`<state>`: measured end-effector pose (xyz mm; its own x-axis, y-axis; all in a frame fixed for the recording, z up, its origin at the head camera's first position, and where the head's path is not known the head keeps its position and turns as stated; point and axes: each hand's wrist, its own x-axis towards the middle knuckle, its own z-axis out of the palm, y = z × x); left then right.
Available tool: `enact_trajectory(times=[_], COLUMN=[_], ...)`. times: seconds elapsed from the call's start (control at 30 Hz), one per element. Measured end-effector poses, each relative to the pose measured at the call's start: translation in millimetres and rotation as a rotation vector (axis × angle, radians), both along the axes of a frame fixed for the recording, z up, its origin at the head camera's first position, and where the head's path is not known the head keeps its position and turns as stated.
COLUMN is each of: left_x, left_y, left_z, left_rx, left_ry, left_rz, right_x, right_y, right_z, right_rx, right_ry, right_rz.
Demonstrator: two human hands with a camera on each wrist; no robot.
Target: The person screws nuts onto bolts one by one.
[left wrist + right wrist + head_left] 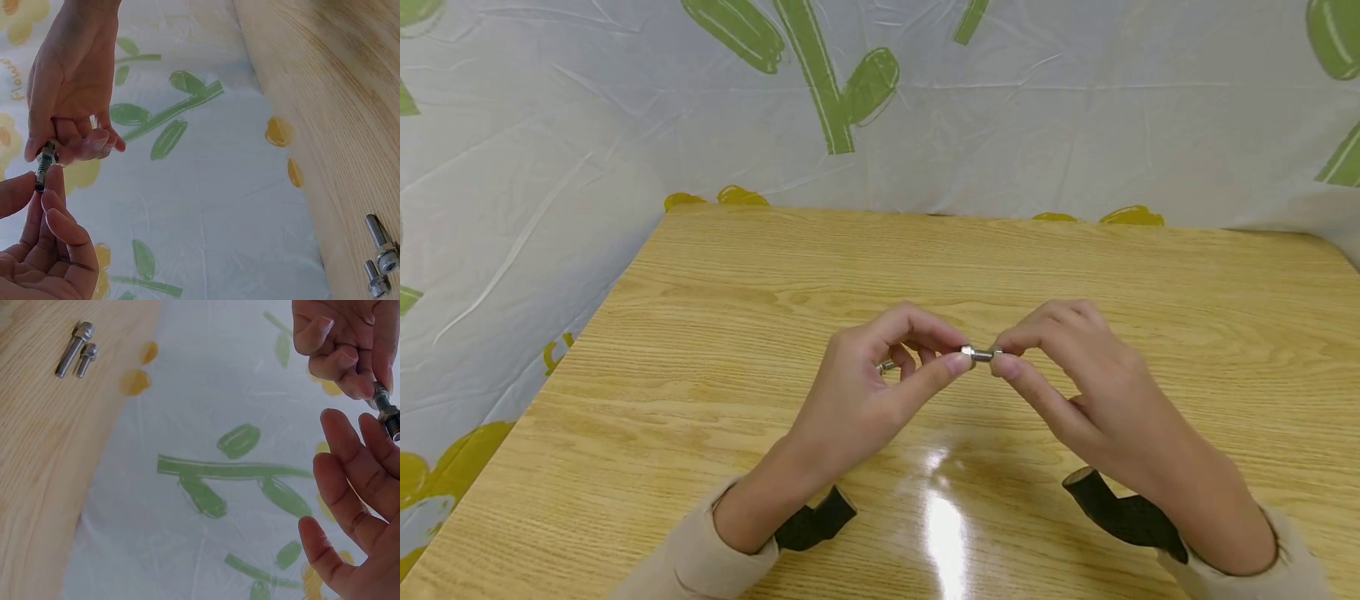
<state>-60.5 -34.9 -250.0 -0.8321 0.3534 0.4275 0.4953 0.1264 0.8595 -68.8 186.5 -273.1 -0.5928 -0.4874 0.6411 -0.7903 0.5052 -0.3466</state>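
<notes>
A short steel bolt (982, 356) with a hex-shaped piece on it lies level between both hands, above the table. My left hand (868, 387) pinches its left end between thumb and index finger. My right hand (1093, 392) pinches the other end the same way. Bare thread shows between the fingertips. Fingers cover both ends, so I cannot tell which is the head. In the left wrist view the bolt (44, 164) stands between the left hand (47, 250) below and the right hand (75, 81) above. Only part of the bolt (389, 412) shows in the right wrist view.
On the wooden table (700, 292) lie a larger bolt (70, 355) and a smaller bolt (86, 361), side by side. A patterned cloth (962, 125) hangs behind the table. Black straps with stubs (820, 521) sit at both wrists.
</notes>
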Motion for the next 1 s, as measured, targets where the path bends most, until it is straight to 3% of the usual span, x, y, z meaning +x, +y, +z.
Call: enact_trajectory(times=[0.2, 0.43, 0.6, 0.83, 1.0], left_x=[5.3, 1.4, -2.1, 5.7, 5.7], left_y=[2, 1, 0, 0, 0], left_z=[10.4, 1.6, -3.9, 13.3, 14.0], left_rx=[-0.023, -0.007, 0.012, -0.007, -0.001], left_ry=[-0.015, 0.031, 0.064, -0.025, -0.038], left_rz=[0.002, 0.013, 0.014, 0.028, 0.023], right_x=[-4.0, 1.2, 3.2, 2.4, 1.4], right_y=[3, 5, 0, -3, -3], right_z=[-7.1, -2.8, 3.5, 6.0, 5.5], right_rx=[0.002, 0.055, -0.002, -0.02, -0.018], right_ry=[-0.009, -0.089, -0.035, 0.022, 0.028], right_rz=[0.008, -0.07, -0.041, 0.0, 0.02])
